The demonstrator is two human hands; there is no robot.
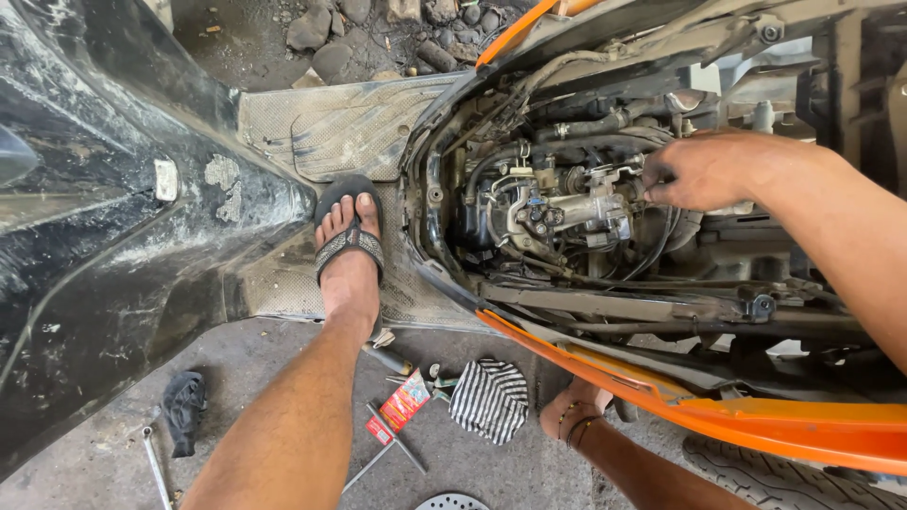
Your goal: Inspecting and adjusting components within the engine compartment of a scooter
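Concrete floor (529, 472) under an opened scooter: my right hand (699, 172) reaches into the engine bay, fingers pinched together at the carburettor (590, 210). My left hand is out of view. My sandalled foot (350, 247) rests on the footboard (340, 123); a striped rag (488, 399) lies below.

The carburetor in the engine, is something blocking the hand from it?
Nothing visible does. The right hand is already at the carburetor's right end, fingers touching it. Black hoses run above and behind, not between them.
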